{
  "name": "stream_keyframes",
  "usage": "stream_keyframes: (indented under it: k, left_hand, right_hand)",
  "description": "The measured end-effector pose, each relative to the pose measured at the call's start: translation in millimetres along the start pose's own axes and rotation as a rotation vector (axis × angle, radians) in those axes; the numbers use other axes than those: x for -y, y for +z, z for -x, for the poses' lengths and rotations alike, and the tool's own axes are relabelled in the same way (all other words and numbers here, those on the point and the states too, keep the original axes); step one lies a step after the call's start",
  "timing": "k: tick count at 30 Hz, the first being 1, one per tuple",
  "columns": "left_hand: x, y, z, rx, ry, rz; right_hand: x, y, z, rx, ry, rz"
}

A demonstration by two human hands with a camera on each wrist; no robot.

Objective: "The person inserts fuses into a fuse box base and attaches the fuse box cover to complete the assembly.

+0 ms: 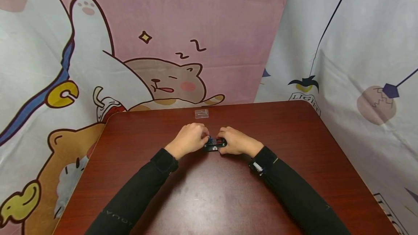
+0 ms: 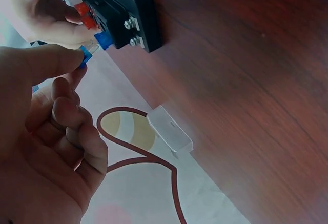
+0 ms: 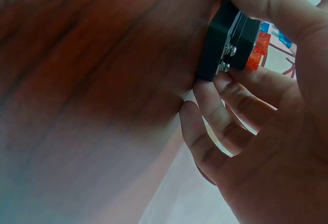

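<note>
Between the thumb and forefinger of my left hand (image 1: pixel 190 137) is a small blue blade fuse (image 2: pixel 84 58), its metal prongs pointing at a black fuse block (image 2: pixel 146 8). My right hand (image 1: pixel 237 141) grips the block's other end, thumb on one side and fingers on the other, as the right wrist view shows. Seated in the block are red fuses (image 2: pixel 86 16) and another blue fuse (image 2: pixel 104 40), which lies just beyond the prongs of the pinched one. Screw terminals (image 2: pixel 134 23) line the block's edge. In the head view the fingers partly hide the block (image 1: pixel 213 148).
Behind the hands, near the table's far edge, lies a clear plastic cover (image 1: pixel 201 114). The reddish-brown table (image 1: pixel 209 198) reaches up to a cartoon-printed cloth (image 1: pixel 235 46) at the back, with more cloth along both sides.
</note>
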State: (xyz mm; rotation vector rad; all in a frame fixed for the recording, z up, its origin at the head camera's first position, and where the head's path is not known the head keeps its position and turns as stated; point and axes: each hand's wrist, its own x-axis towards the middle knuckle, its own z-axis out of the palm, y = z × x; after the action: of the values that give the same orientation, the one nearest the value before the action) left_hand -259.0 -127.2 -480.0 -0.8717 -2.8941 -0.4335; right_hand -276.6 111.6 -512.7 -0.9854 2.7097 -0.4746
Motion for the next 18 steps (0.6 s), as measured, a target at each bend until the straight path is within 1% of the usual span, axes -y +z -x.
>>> stream_keyframes:
  k: [3, 8, 14, 18]
  left_hand:
    - [-3.4, -0.4, 0.6, 0.017, 0.008, 0.010]
    - [-7.4, 0.9, 1.6, 0.055, 0.029, -0.003]
    - [-7.0, 4.4, 2.3, 0.050, 0.054, -0.032]
    - [-5.6, 6.4, 2.8, 0.053, 0.055, -0.039]
  right_hand:
    - [0.3, -0.5, 0.1, 0.001, 0.002, -0.007]
    - [0.0, -0.5, -0.3, -0.001, -0.006, 0.003]
    - [1.1, -0.8, 0.1, -0.006, -0.016, 0.001]
    - [2.0, -1.5, 0.3, 0.001, -0.005, 0.001]
